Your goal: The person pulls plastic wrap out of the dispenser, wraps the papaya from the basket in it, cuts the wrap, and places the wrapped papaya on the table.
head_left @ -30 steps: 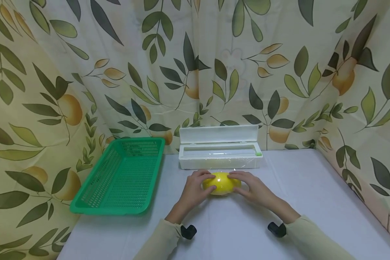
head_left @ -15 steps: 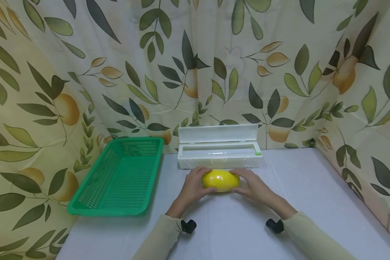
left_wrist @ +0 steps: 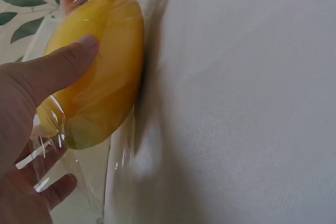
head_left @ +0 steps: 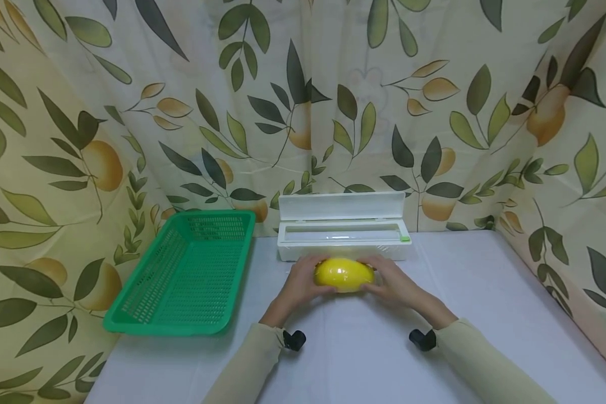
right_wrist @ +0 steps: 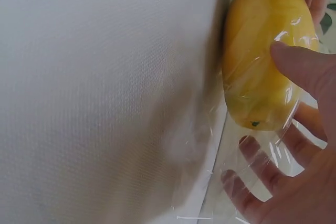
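A glossy yellow oval fruit (head_left: 344,275), mango-like in shape, sits between both hands in front of the white box. Clear plastic film (right_wrist: 281,153) clings round it and trails past its end, over the fingers. At the fruit's left end, my left hand (head_left: 301,282) grips it, thumb pressed on the near side. My right hand (head_left: 391,282) holds the other end the same way. In the right wrist view, a small dark green spot marks one tip of the fruit, and several fingers spread behind the loose film. The head view hides most fingers behind the fruit.
Behind the fruit stands a white cling film box (head_left: 340,251), lid raised, with a roll inside and a green piece at its right end. A green plastic basket (head_left: 174,327) sits at the left on the white cloth (head_left: 353,359). Leaf-patterned curtains (head_left: 379,106) enclose the back and sides.
Both hands have moved slightly away from the body with the fruit, closer to the box. Their fingers have shifted from the fruit's top to behind it, while the thumbs stay in front.
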The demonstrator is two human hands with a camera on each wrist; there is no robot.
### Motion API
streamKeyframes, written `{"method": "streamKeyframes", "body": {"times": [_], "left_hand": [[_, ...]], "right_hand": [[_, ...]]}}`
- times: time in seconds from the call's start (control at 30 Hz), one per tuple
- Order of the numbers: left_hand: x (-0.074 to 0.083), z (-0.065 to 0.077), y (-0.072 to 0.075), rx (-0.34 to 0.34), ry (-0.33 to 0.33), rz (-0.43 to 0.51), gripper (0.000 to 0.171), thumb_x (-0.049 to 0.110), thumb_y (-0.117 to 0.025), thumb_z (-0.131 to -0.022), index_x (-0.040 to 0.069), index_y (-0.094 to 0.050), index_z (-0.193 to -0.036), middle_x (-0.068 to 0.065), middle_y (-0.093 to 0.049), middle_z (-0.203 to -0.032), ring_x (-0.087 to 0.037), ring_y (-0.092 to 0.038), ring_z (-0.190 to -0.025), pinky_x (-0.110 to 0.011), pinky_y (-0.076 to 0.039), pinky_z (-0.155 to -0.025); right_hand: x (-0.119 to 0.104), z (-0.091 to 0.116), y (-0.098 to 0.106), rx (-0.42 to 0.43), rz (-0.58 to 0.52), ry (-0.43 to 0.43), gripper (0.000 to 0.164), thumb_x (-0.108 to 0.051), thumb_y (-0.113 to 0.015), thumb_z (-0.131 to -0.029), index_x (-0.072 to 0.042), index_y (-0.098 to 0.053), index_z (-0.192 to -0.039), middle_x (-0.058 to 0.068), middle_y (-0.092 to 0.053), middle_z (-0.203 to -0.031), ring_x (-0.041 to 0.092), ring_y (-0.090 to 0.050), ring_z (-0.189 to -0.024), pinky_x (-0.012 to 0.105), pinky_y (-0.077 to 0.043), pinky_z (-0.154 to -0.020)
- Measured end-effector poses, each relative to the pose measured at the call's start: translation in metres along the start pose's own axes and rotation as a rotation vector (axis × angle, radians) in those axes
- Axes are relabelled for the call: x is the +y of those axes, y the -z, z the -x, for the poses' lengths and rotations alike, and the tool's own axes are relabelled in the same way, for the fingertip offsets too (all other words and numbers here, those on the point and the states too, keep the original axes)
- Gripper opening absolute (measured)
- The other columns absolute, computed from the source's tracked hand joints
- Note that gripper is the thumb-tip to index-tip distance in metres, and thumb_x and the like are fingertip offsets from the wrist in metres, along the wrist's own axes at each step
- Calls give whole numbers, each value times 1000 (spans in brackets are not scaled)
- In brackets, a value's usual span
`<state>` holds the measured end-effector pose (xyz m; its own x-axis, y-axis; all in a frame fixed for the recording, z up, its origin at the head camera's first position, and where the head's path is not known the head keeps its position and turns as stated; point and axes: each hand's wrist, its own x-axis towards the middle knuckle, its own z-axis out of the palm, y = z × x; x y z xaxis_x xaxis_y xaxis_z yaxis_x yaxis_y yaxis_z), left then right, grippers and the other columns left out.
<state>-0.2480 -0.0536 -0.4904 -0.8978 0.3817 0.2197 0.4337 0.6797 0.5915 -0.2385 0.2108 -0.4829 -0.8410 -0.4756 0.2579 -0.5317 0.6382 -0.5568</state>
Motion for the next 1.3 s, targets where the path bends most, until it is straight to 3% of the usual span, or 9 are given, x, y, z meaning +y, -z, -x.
{"method": "streamKeyframes", "body": {"times": [0.17, 0.27, 0.4, 0.5, 0.57, 0.77, 0.97, 1.3], "left_hand": [[-4, -2, 0, 11, -58, 24, 74, 35, -91, -78, 17, -58, -142, 1, -59, -143, -20, -51, -133, -42, -37, -116], [-4, -2, 1, 13, -67, 9, 70, 35, -90, -79, 20, -60, -141, 1, -54, -145, -20, -51, -133, -43, -38, -116], [0, -1, 3, 47, -90, -114, 66, 41, -88, -80, 23, -64, -138, -1, -46, -151, -23, -49, -131, -46, -41, -110], [3, -2, 6, 80, -118, -227, 64, 44, -88, -80, 23, -66, -136, -1, -46, -150, -24, -46, -131, -47, -40, -105], [5, -3, 7, 82, -124, -247, 64, 44, -88, -80, 21, -67, -135, 0, -50, -146, -23, -45, -132, -47, -39, -104], [1, -7, 5, 40, -99, -138, 70, 38, -89, -80, 16, -62, -141, 0, -58, -143, -19, -51, -133, -43, -41, -109], [-7, -12, 4, 65, -68, 3, 66, 27, -91, -79, 11, -63, -136, -2, -63, -139, -21, -55, -132, -37, -40, -114], [-9, -24, 8, 83, -42, 50, 60, 31, -90, -77, 8, -70, -129, -3, -70, -130, -20, -62, -122, -33, -47, -106]], "right_hand": [[0, -2, -2, 45, 1, 58, 61, -8, -83, -85, 0, -55, -138, 17, -59, -138, 39, -54, -124, 60, -44, -104], [-1, -1, -3, 78, 39, 72, 58, -9, -84, -84, -5, -58, -136, 17, -56, -140, 41, -49, -129, 63, -38, -106], [-5, -1, -3, 114, 124, 50, 55, -14, -85, -84, -11, -62, -134, 16, -48, -148, 44, -39, -134, 69, -29, -109], [-7, -1, -3, 107, 161, 34, 54, -17, -84, -86, -10, -63, -135, 14, -51, -147, 42, -40, -135, 67, -29, -112], [-8, -2, -2, 84, 154, 24, 55, -17, -83, -87, -7, -61, -137, 14, -55, -144, 40, -44, -134, 62, -34, -113], [-6, -4, 0, 65, 96, 11, 55, -13, -83, -86, -3, -60, -136, 16, -61, -136, 37, -56, -125, 57, -44, -107], [1, -10, 1, 94, 43, 15, 53, -10, -84, -85, -2, -62, -132, 13, -66, -128, 31, -62, -112, 52, -50, -100], [8, -23, 4, 85, 54, -3, 46, -12, -82, -88, -3, -65, -130, 13, -68, -128, 33, -65, -111, 54, -51, -99]]}}
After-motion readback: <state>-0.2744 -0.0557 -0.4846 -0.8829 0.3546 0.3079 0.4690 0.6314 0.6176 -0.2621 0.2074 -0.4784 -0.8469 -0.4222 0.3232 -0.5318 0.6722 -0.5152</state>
